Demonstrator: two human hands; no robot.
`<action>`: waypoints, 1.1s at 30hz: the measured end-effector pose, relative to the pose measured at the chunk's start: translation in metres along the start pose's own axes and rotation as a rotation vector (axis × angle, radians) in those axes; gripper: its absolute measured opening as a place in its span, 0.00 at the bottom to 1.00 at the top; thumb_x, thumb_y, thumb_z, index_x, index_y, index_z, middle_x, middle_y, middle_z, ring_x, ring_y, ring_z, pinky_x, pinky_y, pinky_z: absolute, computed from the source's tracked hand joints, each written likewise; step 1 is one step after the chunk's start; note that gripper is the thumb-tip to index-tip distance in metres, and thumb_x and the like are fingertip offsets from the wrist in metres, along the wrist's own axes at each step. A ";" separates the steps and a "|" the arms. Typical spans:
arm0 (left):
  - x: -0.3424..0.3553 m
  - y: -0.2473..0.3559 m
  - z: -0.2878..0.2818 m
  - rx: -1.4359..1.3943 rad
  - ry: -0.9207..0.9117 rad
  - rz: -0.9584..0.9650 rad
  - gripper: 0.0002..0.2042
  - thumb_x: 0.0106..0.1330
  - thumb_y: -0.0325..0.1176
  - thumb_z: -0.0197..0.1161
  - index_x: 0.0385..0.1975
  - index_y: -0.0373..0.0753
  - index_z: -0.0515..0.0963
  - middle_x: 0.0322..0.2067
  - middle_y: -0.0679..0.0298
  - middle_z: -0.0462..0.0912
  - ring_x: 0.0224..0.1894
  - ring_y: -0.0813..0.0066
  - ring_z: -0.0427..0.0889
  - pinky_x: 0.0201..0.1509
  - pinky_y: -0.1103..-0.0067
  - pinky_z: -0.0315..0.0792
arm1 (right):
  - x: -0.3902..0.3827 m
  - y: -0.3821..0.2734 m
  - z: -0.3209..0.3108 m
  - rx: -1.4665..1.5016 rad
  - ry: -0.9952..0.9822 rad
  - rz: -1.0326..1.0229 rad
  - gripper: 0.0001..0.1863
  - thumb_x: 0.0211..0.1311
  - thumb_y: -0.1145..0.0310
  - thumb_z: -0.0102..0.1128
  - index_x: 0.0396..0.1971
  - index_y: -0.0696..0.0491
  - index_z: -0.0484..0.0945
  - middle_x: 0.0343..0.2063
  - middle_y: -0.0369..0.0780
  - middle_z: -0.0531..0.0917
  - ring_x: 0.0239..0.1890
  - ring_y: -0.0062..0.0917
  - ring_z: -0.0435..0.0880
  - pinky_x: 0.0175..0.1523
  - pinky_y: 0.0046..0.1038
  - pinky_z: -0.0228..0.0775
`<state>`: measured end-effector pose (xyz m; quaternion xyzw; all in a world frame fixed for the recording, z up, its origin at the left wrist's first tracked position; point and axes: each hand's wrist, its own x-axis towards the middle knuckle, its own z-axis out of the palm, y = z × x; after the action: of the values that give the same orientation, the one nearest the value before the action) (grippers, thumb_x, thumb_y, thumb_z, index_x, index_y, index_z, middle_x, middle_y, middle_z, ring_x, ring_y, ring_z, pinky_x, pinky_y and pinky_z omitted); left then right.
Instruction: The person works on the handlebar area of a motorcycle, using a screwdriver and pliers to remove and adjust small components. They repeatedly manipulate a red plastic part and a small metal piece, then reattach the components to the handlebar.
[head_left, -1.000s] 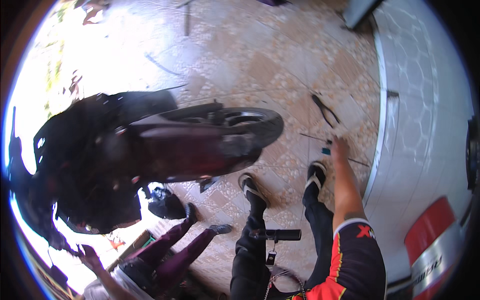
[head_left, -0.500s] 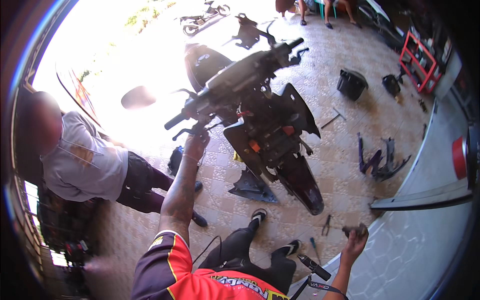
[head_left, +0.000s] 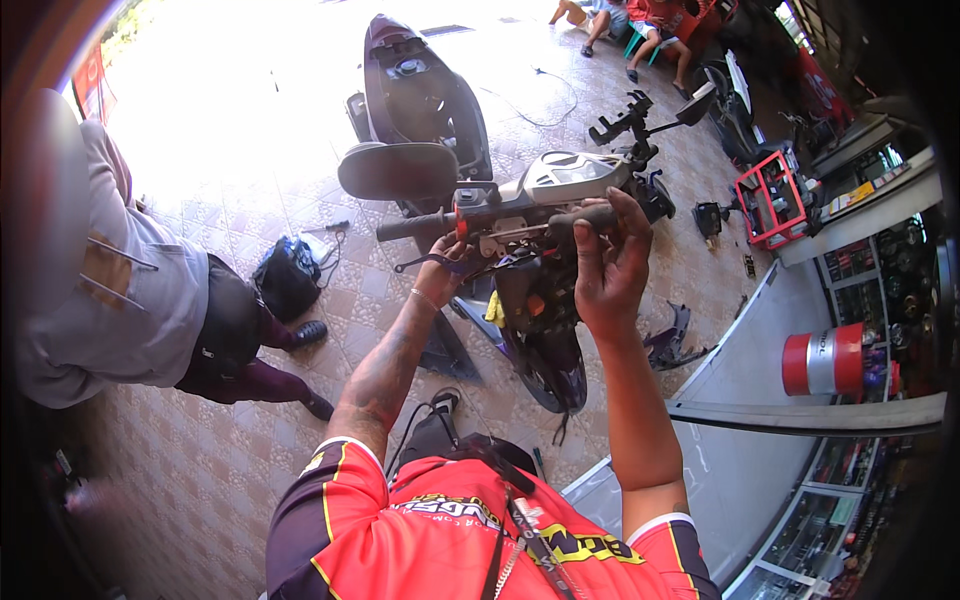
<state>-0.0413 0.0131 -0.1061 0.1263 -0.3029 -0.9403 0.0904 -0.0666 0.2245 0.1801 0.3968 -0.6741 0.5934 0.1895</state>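
- Left hand (head_left: 443, 268): reaching up under the handlebar (head_left: 520, 215) of the stripped scooter (head_left: 530, 300), fingers curling closed about the bar just inboard of the left grip (head_left: 412, 227); how firm the hold is cannot be told.
- Right hand (head_left: 607, 262): wrapping shut around the right grip (head_left: 580, 216), thumb over the top.
- Scooter: standing straight ahead of the person, fairings off, cables hanging exposed below the bars.
- Risk: the bars could be swinging suddenly and pinching the left fingers against the lever.
- Risk: loose wiring could be snagging as the front end is turning.
- Risk: a bystander in a grey shirt (head_left: 110, 290) is standing near; a tipping machine could be striking them.
- Risk: the black bag (head_left: 287, 280) and a loose dark panel (head_left: 672, 338) on the tiled floor (head_left: 200, 440) are inviting a trip.
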 end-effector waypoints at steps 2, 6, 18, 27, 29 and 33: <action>-0.004 0.003 -0.001 -0.122 0.004 -0.024 0.17 0.77 0.32 0.60 0.63 0.39 0.69 0.48 0.61 0.82 0.47 0.74 0.86 0.53 0.73 0.85 | 0.008 0.005 0.018 -0.035 -0.043 -0.015 0.24 0.73 0.74 0.62 0.65 0.57 0.68 0.52 0.44 0.80 0.51 0.25 0.84 0.49 0.27 0.85; -0.004 0.010 -0.009 -0.221 -0.190 -0.055 0.16 0.78 0.34 0.59 0.61 0.39 0.71 0.44 0.64 0.83 0.43 0.76 0.85 0.45 0.79 0.81 | 0.019 0.015 0.046 -0.130 -0.100 -0.046 0.22 0.72 0.72 0.64 0.62 0.57 0.71 0.52 0.44 0.81 0.48 0.26 0.86 0.47 0.27 0.85; 0.002 0.014 -0.014 -0.064 -0.038 -0.107 0.13 0.79 0.35 0.57 0.57 0.40 0.70 0.46 0.61 0.82 0.46 0.73 0.84 0.49 0.77 0.80 | 0.024 0.010 0.061 -0.232 -0.208 -0.062 0.20 0.71 0.74 0.63 0.60 0.56 0.73 0.53 0.46 0.81 0.49 0.32 0.87 0.49 0.30 0.85; -0.002 0.020 -0.007 -0.157 -0.163 -0.070 0.11 0.79 0.35 0.58 0.55 0.42 0.69 0.48 0.60 0.81 0.46 0.72 0.84 0.49 0.77 0.82 | 0.019 0.018 0.066 -0.183 -0.204 -0.049 0.18 0.72 0.74 0.62 0.59 0.56 0.74 0.52 0.46 0.82 0.50 0.32 0.87 0.48 0.30 0.85; 0.001 0.019 -0.010 -0.150 -0.138 -0.099 0.12 0.77 0.35 0.61 0.55 0.41 0.71 0.48 0.62 0.82 0.45 0.75 0.84 0.48 0.80 0.81 | 0.018 0.017 0.066 -0.190 -0.204 -0.036 0.18 0.72 0.74 0.63 0.59 0.56 0.75 0.51 0.46 0.82 0.49 0.33 0.87 0.48 0.30 0.85; 0.006 0.015 -0.017 -0.143 -0.105 -0.126 0.13 0.76 0.36 0.63 0.54 0.41 0.72 0.48 0.63 0.82 0.45 0.77 0.84 0.48 0.81 0.82 | 0.018 0.010 0.064 -0.170 -0.288 -0.042 0.18 0.70 0.75 0.62 0.58 0.56 0.75 0.52 0.48 0.82 0.51 0.39 0.86 0.51 0.35 0.81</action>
<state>-0.0409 -0.0098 -0.1117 0.0891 -0.2309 -0.9686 0.0239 -0.0711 0.1579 0.1725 0.4743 -0.7336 0.4671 0.1365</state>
